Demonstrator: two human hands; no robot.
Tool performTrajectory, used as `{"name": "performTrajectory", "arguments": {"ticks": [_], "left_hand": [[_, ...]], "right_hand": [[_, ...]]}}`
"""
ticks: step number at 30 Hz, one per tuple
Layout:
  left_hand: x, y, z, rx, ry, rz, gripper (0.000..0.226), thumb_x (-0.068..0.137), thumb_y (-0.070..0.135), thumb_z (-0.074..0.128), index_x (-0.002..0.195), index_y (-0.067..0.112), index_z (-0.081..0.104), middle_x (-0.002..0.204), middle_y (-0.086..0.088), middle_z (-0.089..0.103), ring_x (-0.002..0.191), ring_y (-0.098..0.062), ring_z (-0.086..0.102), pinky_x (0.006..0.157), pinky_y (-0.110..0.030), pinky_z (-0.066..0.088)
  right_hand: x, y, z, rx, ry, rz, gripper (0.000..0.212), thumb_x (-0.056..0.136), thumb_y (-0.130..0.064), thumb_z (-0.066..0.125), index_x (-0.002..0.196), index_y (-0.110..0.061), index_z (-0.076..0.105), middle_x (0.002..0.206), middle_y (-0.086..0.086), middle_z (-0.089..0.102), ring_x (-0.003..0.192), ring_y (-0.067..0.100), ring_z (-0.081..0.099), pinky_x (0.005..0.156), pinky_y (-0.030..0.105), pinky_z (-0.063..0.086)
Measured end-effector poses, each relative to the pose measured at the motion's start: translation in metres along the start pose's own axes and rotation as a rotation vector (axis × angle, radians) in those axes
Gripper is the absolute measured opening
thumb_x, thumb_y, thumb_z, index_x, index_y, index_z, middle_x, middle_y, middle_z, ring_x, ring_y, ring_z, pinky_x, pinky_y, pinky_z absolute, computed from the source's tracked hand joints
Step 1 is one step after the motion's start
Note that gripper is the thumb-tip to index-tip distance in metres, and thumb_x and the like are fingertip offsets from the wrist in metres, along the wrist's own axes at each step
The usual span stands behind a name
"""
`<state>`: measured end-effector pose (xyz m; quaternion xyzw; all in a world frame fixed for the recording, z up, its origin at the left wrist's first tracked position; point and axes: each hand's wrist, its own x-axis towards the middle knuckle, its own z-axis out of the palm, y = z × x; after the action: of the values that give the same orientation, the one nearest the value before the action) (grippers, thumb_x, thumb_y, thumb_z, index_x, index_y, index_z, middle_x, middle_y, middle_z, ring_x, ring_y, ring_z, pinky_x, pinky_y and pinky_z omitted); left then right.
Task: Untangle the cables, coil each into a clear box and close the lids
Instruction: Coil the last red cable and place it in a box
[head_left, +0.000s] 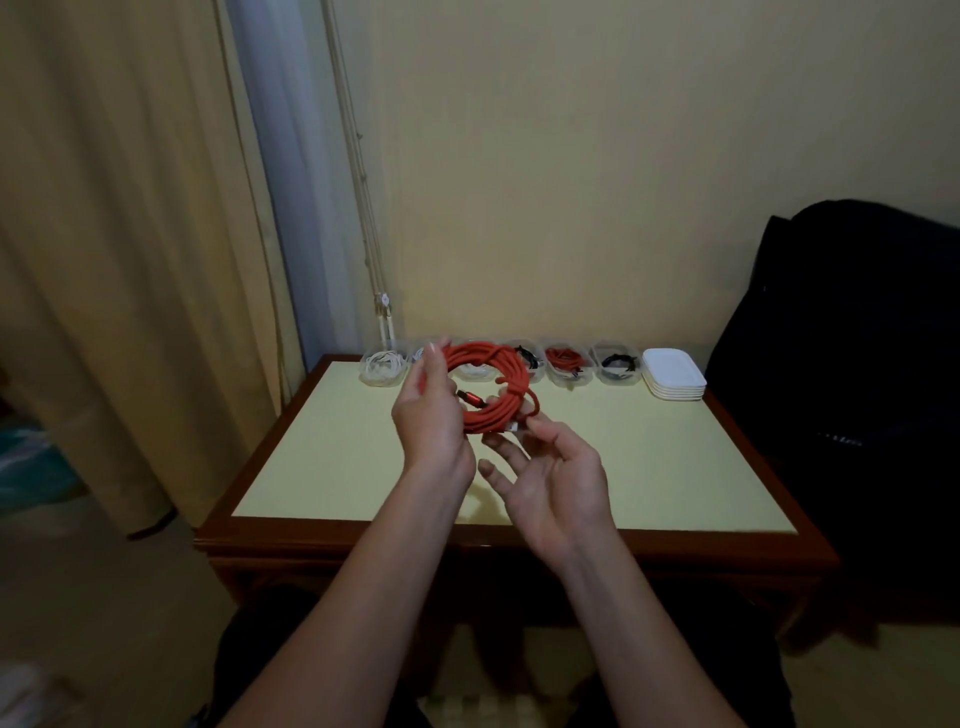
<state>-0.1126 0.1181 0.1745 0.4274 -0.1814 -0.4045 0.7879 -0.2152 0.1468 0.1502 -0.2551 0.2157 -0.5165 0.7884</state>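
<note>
Fingers of the left hand are curled round the left side of the coiled red cable, held up mid-frame above the table. The right hand sits palm up just below it, fingers loose and spread. Can't tell if the thumb actually pinches the silver plug. Risk imo: that loose end slips and the loops spring apart before reaching a box in the row at the table's upper edge.

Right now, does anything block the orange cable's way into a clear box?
Nothing visible does. The left hand holds the orange cable coiled in front of the row of clear boxes; their lids sit stacked to the right. The coil partly hides some boxes.
</note>
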Motion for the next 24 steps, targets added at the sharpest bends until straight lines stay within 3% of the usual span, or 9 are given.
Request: {"name": "performTrajectory", "arguments": {"ticks": [3,6,8,10,12,15,18,21,24], "left_hand": [[-0.003,0.002,0.001,0.053,0.041,0.051,0.026,0.100,0.041,0.057,0.105,0.024,0.077,0.089,0.000,0.063,0.094,-0.019,0.060,0.092,-0.045,0.055],[-0.006,0.002,0.002,0.053,0.055,0.064,0.028,0.101,0.042,0.054,0.104,0.026,0.077,0.115,-0.023,0.065,0.092,-0.017,0.056,0.096,-0.044,0.052],[-0.008,-0.003,0.001,0.075,0.049,0.088,0.028,0.101,0.044,0.053,0.101,0.029,0.076,0.120,-0.026,0.062,0.092,-0.020,0.063,0.098,-0.044,0.053],[-0.009,-0.010,-0.001,0.124,0.029,0.110,0.028,0.098,0.051,0.052,0.102,0.037,0.076,0.113,-0.014,0.071,0.103,-0.028,0.068,0.099,-0.051,0.053],[-0.010,-0.014,-0.002,0.150,0.020,0.104,0.027,0.097,0.054,0.051,0.103,0.042,0.075,0.107,-0.001,0.074,0.104,-0.026,0.067,0.098,-0.049,0.053],[-0.013,-0.015,-0.003,0.140,0.017,0.078,0.029,0.102,0.047,0.049,0.107,0.035,0.074,0.078,0.011,0.064,0.075,-0.014,0.058,0.075,-0.037,0.055],[-0.016,-0.014,-0.001,0.137,0.033,0.083,0.030,0.104,0.039,0.047,0.113,0.025,0.073,0.055,0.012,0.037,0.053,-0.006,0.034,0.057,-0.028,0.036],[-0.013,-0.016,-0.004,0.135,0.042,0.068,0.029,0.105,0.037,0.048,0.112,0.026,0.073,0.059,0.008,0.032,0.055,-0.006,0.033,0.058,-0.027,0.037],[-0.011,-0.014,-0.007,0.152,0.023,0.046,0.030,0.104,0.041,0.048,0.111,0.029,0.074,0.060,0.008,0.033,0.059,-0.010,0.034,0.065,-0.032,0.037]], "right_hand": [[-0.001,0.004,0.007,-0.068,-0.014,0.013,0.033,0.101,-0.019,0.047,0.123,-0.006,0.069,0.119,0.006,0.072,0.104,0.019,0.060,0.084,0.033,0.045],[-0.002,0.005,0.012,-0.084,-0.026,0.013,0.037,0.099,-0.015,0.045,0.127,-0.006,0.068,0.125,0.006,0.071,0.111,0.015,0.061,0.088,0.033,0.041],[-0.003,0.007,0.014,-0.078,-0.023,-0.008,0.036,0.095,-0.010,0.046,0.121,-0.008,0.070,0.123,0.005,0.071,0.111,0.015,0.062,0.087,0.034,0.039],[-0.004,0.008,0.013,-0.091,-0.014,-0.029,0.031,0.097,-0.010,0.049,0.119,-0.010,0.071,0.126,0.005,0.071,0.116,0.013,0.062,0.089,0.035,0.038],[-0.004,0.007,0.011,-0.051,-0.010,-0.021,0.029,0.099,-0.014,0.049,0.119,-0.010,0.069,0.127,0.006,0.071,0.118,0.014,0.061,0.091,0.034,0.039],[-0.006,0.005,0.009,0.057,0.008,-0.046,0.031,0.104,-0.021,0.044,0.124,-0.005,0.063,0.123,0.017,0.071,0.119,0.024,0.065,0.097,0.037,0.048],[-0.004,0.009,0.002,-0.126,0.078,-0.199,0.026,0.108,-0.020,0.043,0.122,-0.001,0.053,0.115,0.020,0.073,0.115,0.029,0.069,0.096,0.040,0.055],[-0.003,0.011,-0.004,-0.367,0.182,-0.305,0.016,0.105,-0.012,0.050,0.108,0.003,0.055,0.102,0.019,0.076,0.102,0.027,0.074,0.086,0.033,0.061],[-0.001,0.007,-0.011,-0.654,0.283,-0.418,0.012,0.101,-0.012,0.059,0.095,-0.003,0.064,0.087,0.007,0.077,0.087,0.018,0.075,0.080,0.031,0.061]]}}
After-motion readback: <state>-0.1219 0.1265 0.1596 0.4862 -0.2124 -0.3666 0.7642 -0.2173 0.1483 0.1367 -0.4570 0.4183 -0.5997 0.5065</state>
